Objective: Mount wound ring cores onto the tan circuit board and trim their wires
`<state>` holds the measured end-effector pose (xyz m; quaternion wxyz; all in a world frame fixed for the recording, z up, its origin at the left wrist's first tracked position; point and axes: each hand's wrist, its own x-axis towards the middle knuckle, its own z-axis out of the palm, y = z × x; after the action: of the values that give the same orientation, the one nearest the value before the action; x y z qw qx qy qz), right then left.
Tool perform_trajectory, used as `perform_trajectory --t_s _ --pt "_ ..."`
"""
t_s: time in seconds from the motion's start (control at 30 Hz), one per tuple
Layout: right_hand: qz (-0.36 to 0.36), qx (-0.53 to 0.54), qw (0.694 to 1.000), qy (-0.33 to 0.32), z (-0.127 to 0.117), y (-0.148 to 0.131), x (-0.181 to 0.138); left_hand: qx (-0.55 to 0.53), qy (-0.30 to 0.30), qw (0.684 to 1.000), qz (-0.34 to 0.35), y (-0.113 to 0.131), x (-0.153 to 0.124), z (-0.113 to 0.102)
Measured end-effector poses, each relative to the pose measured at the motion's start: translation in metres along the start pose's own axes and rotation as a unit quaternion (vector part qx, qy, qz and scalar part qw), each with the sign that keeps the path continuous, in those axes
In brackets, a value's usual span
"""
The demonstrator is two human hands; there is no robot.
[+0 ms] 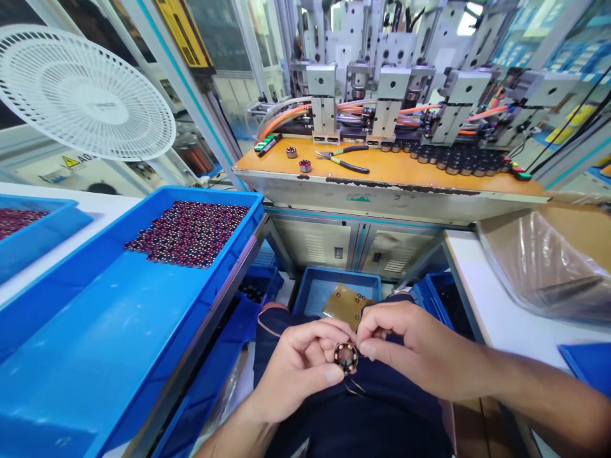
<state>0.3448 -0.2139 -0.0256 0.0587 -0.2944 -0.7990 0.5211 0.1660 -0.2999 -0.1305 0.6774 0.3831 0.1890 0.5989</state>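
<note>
Between the thumb and fingers of my left hand (310, 359) is a small ring-shaped motor stator (352, 349), dark with copper windings around its open middle. It is held over my lap, its face turned up toward me. My right hand (405, 343) is closed in a pinch at the stator's right edge; what its fingertips grip is too small to make out. Thin copper-coloured wire (356, 386) hangs just below the stator, against the dark clothing on my legs.
Left, a blue tray (119, 299) holds many red-and-black stators (195, 232). Ahead, cutting pliers (351, 159), two loose stators and rows of dark round parts (458, 159) lie on an orange bench (281, 175) beneath a machine. A blue bin (310, 286) stands below; plastic-wrapped cardboard (548, 267) lies right.
</note>
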Motion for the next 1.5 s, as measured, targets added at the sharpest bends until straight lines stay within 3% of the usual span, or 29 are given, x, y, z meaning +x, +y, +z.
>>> perform_trajectory --t_s 0.23,0.53,0.67,0.73,0.83,0.93,1.27,1.5 --pt "-0.034 0.031 0.999 0.008 0.004 0.001 -0.002 -0.01 -0.009 1.0 0.025 -0.002 0.003 0.001" --pt "-0.006 0.023 1.0 0.007 0.005 -0.001 -0.003 0.037 -0.017 0.998 0.046 0.002 0.004 0.003" --pt "-0.057 -0.054 0.994 -0.081 -0.007 0.0 -0.011 0.008 -0.027 0.999 0.027 0.003 0.003 0.005" --pt "-0.124 -0.16 0.979 -0.036 -0.012 0.003 -0.014 -0.033 -0.036 0.999 0.017 0.003 0.003 0.006" --pt "-0.265 -0.277 0.92 0.085 -0.012 0.008 -0.013 -0.093 -0.055 0.994 -0.003 0.002 0.003 0.008" --pt "-0.354 -0.275 0.889 0.094 -0.004 0.01 -0.006 -0.134 -0.062 0.989 -0.032 0.0 0.003 0.01" --pt "-0.407 -0.225 0.878 0.112 0.007 0.024 0.004 -0.146 -0.055 0.986 -0.052 -0.001 0.002 0.008" --pt "-0.385 -0.191 0.886 0.172 0.015 0.02 0.002 -0.112 -0.05 0.992 -0.024 -0.003 0.005 0.005"
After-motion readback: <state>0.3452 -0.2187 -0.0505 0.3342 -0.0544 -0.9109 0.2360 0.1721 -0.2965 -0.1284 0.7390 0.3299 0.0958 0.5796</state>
